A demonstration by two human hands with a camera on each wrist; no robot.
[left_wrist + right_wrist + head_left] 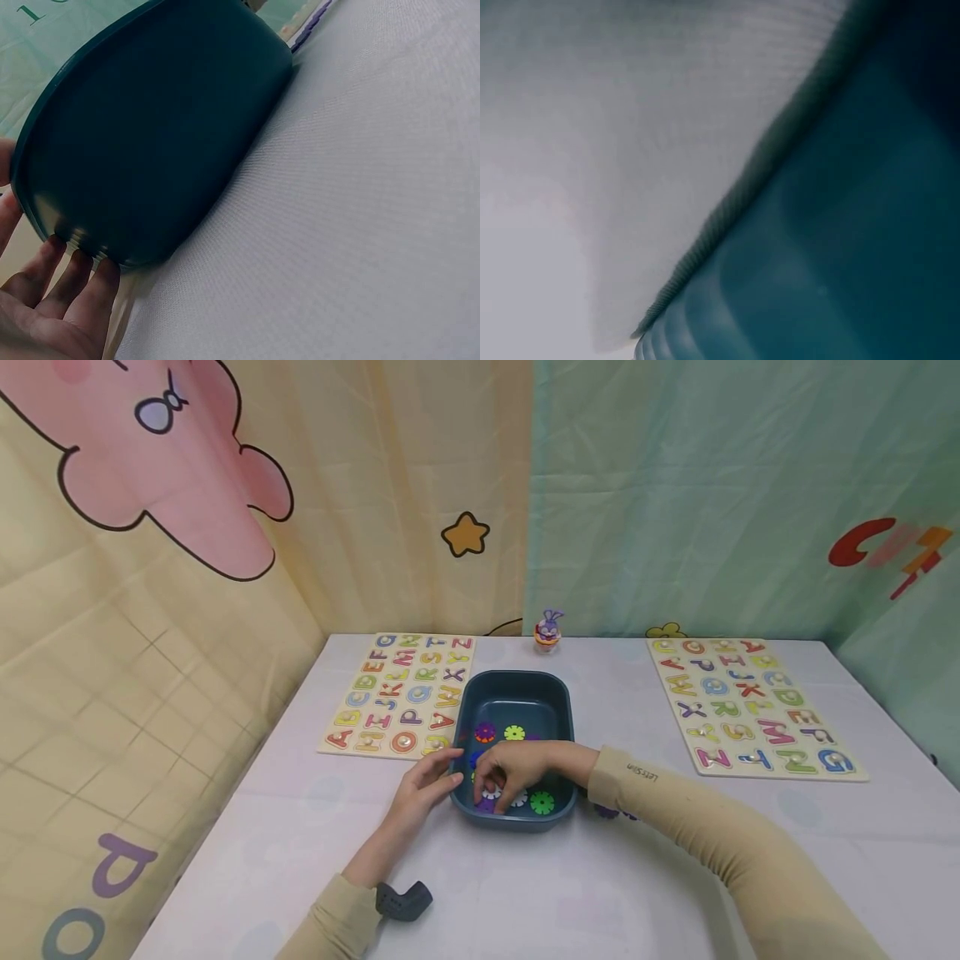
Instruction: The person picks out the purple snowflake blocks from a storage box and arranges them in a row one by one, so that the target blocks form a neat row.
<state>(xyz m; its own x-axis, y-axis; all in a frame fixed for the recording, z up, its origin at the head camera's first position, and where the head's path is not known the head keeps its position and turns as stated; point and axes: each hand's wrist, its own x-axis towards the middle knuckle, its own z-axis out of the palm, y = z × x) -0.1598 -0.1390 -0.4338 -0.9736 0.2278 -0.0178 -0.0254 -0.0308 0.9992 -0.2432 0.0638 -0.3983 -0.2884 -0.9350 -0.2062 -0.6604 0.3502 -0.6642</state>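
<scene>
A dark teal tub (pixel 551 687) stands on the table, with several colourful toothed plastic discs on its floor. Among them are a green disc (pixel 542 802), a yellow disc (pixel 514 732) and a red-purple disc (pixel 485 732). My right hand (pixel 517 764) reaches into the tub from the right, its thumb and a finger bent about a purple snowflake disc (pixel 486 806) near the front left corner. At the tub's left side, my left hand (pixel 423 789) touches the wall with extended fingers (pixel 94 292). The right wrist view shows only cloth and tub wall (pixel 840 277), not the hand.
Wooden alphabet boards stand left (pixel 360 710) and right (pixel 750 710) of the tub. A small rabbit figure (pixel 548 631) stands behind it. Purple discs (pixel 606 811) lie by its right side, partly under my sleeve. A dark angled object (pixel 405 902) is beside my left wrist.
</scene>
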